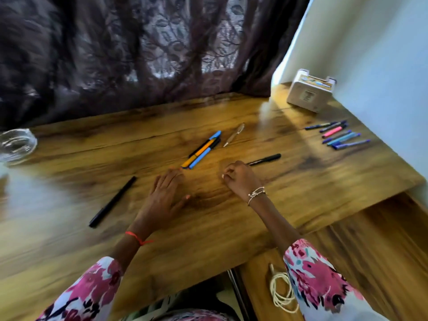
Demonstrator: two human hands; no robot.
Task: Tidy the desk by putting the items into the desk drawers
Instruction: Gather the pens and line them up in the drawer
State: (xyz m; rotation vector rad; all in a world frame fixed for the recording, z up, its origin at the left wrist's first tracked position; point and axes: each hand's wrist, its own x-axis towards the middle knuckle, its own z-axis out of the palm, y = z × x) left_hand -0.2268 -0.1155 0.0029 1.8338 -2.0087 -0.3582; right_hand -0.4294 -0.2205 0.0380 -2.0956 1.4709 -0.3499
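On the brown wood-grain desk top (208,228) nothing looked put away yet, so I'd say this was the very start of gathering stuff up. There was one white plastic box (308,93) in the far right corner and one round clear glass dish (16,144) far left. The left hand (164,195) lay flat, fingers straight, holding nothing. The right hand (240,179) was loosely curled, and I couldn't tell if it pinched anything.

Smaller stuff:
- a row of roughly seven coloured markers (338,135) on the right
- one bundle of orange, blue and black pens (203,150), three or four, too blurry to count, just past the left fingertips
- one long black pen (113,201) on the left
- one shorter black pen (266,158) right beside the right hand
- one thin silver pen (234,135)

Next up was probably closing fingers round a pen and finding a drawer, though I couldn't clearly see one.
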